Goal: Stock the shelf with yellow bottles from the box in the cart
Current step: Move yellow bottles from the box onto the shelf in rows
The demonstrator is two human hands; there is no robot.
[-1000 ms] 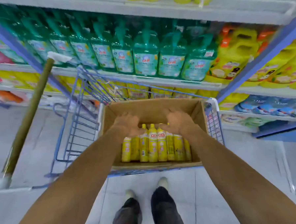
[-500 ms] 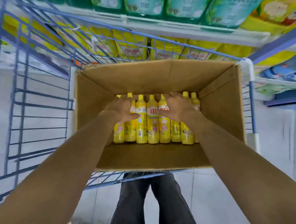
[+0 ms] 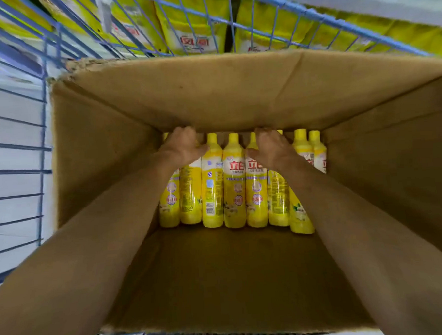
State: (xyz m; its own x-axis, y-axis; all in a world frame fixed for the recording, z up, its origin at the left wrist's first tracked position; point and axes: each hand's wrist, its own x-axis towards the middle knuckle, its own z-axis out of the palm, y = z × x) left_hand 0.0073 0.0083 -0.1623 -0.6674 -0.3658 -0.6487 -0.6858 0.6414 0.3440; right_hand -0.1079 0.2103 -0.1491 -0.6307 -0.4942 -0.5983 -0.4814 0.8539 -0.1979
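From the head camera, your left hand [image 3: 181, 147] grips the necks of the leftmost yellow bottles [image 3: 235, 187]. Your right hand [image 3: 271, 149] grips others right of centre. The row stands against the far wall of the cardboard box [image 3: 211, 96] in the blue wire cart [image 3: 41, 125].

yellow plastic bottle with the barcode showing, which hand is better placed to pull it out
Left: the left hand has its thumb against the yellow plastic barcode bottle; the right hand sits further right.

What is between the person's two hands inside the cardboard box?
In the head view, yellow bottles fill the gap between the left hand and the right hand.
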